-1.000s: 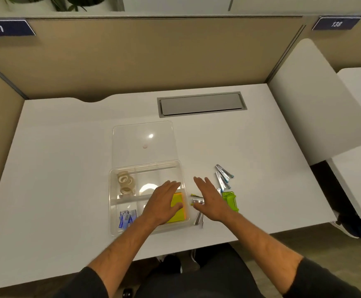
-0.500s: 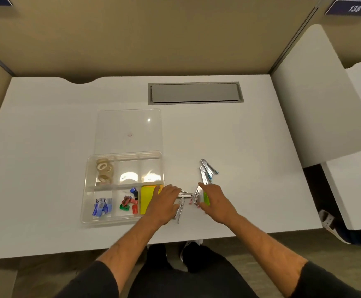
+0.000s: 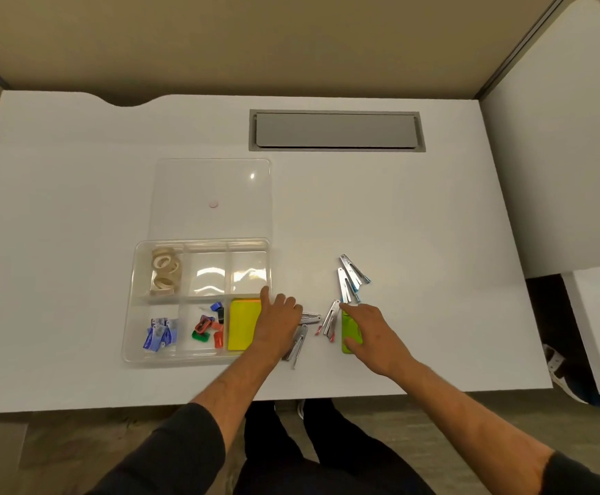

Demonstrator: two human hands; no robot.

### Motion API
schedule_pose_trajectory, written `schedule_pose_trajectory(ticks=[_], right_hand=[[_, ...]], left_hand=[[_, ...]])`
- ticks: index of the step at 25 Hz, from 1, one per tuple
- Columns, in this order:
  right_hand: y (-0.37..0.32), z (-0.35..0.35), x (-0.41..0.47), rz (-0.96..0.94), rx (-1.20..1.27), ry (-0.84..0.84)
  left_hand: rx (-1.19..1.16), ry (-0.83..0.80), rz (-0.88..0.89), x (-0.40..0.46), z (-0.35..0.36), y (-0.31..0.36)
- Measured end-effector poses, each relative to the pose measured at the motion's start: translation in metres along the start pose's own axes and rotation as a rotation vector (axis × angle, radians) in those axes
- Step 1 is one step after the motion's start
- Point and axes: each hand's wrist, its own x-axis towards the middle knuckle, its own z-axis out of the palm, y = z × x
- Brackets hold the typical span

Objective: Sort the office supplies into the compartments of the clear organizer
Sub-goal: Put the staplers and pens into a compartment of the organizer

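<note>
The clear organizer (image 3: 132, 301) sits on the white desk. It holds tape rolls (image 3: 164, 275) back left, blue packets (image 3: 159, 334) front left, small coloured clips (image 3: 207, 325) front middle and a yellow sticky-note pad (image 3: 243, 326) front right. My left hand (image 3: 279, 321) lies over the organizer's right edge, its fingers curled over a metal clip (image 3: 309, 319) beside it. My right hand (image 3: 372, 335) rests on a green stapler (image 3: 348, 337). More metal clips (image 3: 350, 280) lie on the desk beyond it.
The organizer's clear lid (image 3: 212, 198) lies flat behind the organizer. A grey cable hatch (image 3: 336, 130) is set in the desk further back. A white side panel (image 3: 563, 155) stands to the right. The desk's front edge runs just under my forearms.
My left hand has moved right, off the yellow pad to the organizer's right edge. My right hand has come down onto the green stapler. The camera has tilted down and closer.
</note>
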Motion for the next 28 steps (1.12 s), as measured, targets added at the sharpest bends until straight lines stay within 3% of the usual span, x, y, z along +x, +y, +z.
schedule_pose_trajectory(ticks=[6, 12, 17, 23, 28], right_hand=[[-0.017, 0.009, 0.002, -0.029, 0.017, 0.071], [-0.047, 0.028, 0.004, 0.130, 0.062, 0.285], [-0.068, 0.056, 0.010, 0.261, 0.147, 0.283], [-0.085, 0.105, 0.025, 0.621, 0.141, 0.198], [-0.089, 0.125, 0.037, 0.664, 0.072, 0.131]], left_hand=[[-0.031, 0.056, 0.072, 0.000, 0.000, -0.007], [-0.164, 0.191, 0.079, -0.011, -0.028, -0.032], [-0.334, 0.223, 0.082, -0.030, -0.040, -0.072], [-0.569, 0.259, 0.176, -0.057, -0.024, -0.104], [-0.598, 0.234, 0.199, -0.070, -0.025, -0.118]])
